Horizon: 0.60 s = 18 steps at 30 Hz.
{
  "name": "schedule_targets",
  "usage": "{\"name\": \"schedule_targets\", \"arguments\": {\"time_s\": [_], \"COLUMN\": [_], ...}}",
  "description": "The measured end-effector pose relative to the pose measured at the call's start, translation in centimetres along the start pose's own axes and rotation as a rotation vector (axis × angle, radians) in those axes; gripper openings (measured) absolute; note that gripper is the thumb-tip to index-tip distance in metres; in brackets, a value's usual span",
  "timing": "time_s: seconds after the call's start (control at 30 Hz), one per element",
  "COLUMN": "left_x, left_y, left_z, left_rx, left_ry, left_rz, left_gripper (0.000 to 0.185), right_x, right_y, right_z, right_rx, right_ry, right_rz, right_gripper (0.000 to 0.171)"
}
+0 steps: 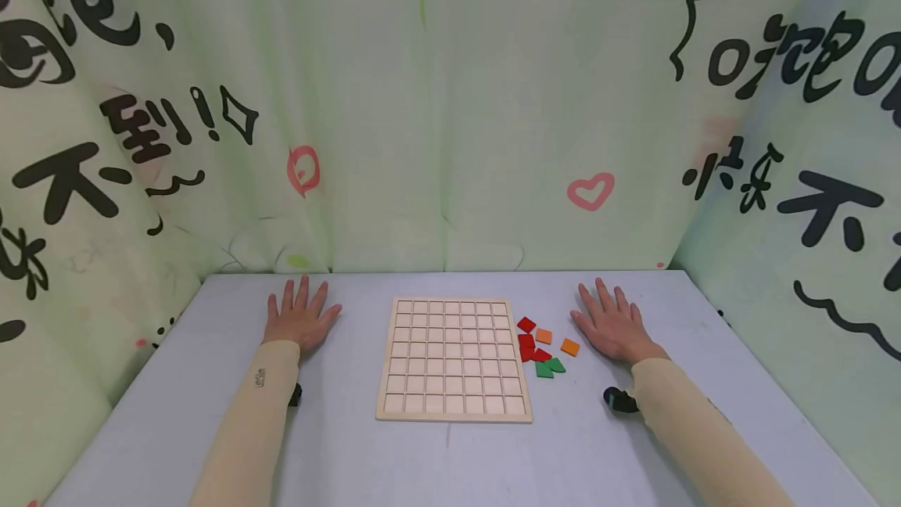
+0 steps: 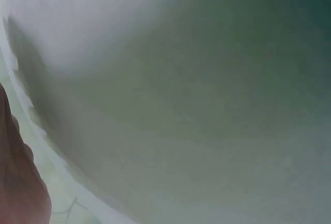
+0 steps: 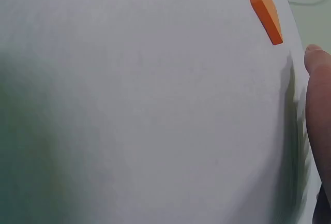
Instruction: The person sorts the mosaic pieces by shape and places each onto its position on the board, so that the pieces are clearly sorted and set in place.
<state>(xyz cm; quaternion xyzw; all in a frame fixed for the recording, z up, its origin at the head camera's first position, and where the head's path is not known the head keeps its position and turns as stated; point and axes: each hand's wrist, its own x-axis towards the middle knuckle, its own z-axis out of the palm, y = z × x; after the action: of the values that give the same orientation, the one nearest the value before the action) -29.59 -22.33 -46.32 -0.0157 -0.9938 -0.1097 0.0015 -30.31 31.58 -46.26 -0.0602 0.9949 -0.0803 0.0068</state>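
A pale wooden grid board (image 1: 384,358) with square cells lies flat on the white table (image 1: 338,460). Beside its right edge sit several small coloured pieces: red ones (image 1: 525,341), two orange ones (image 1: 570,347) and green ones (image 1: 544,370). My left hand (image 1: 299,325) is spread palm down to the left of the board, holding nothing. To the right of the pieces, my right hand (image 1: 614,327) also lies with fingers spread and holds nothing. In the right wrist view, an orange piece (image 3: 265,12) shows near the thumb. The left wrist view has only the hand's edge (image 2: 20,177) and the tabletop.
A pale green curtain (image 1: 493,116) with dark lettering and small hearts hangs behind the table and along both sides. Black wrist devices show under the left sleeve (image 1: 260,397) and beside the right sleeve (image 1: 697,421).
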Motion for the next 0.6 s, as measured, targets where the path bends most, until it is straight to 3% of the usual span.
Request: {"name": "schedule_targets", "arguments": {"time_s": [0.23, 0.33, 0.5, 0.6], "left_x": [0.4, 0.8, 0.6, 0.0], "left_y": [0.8, 1.9, 4.8, 6.3], "left_z": [-0.3, -0.7, -2.1, -2.5], "left_rx": [-0.035, -0.075, -0.267, -0.408], "left_ry": [-0.026, -0.042, -0.117, -0.157], "left_rz": [0.043, 0.114, 0.276, 0.327], "left_gripper": [0.071, 0.07, 0.065, 0.061], "right_x": [0.4, 0.5, 0.5, 0.4], "right_y": [-0.2, -0.4, -1.1, -1.8], "right_z": [-0.1, -0.3, -0.7, -0.8], "right_rx": [0.034, 0.045, 0.105, 0.176], "right_ry": [0.001, 0.04, 0.103, 0.111], "right_rz": [-0.017, -0.044, -0.099, -0.11], "right_gripper": [0.073, 0.07, 0.063, 0.061]}}
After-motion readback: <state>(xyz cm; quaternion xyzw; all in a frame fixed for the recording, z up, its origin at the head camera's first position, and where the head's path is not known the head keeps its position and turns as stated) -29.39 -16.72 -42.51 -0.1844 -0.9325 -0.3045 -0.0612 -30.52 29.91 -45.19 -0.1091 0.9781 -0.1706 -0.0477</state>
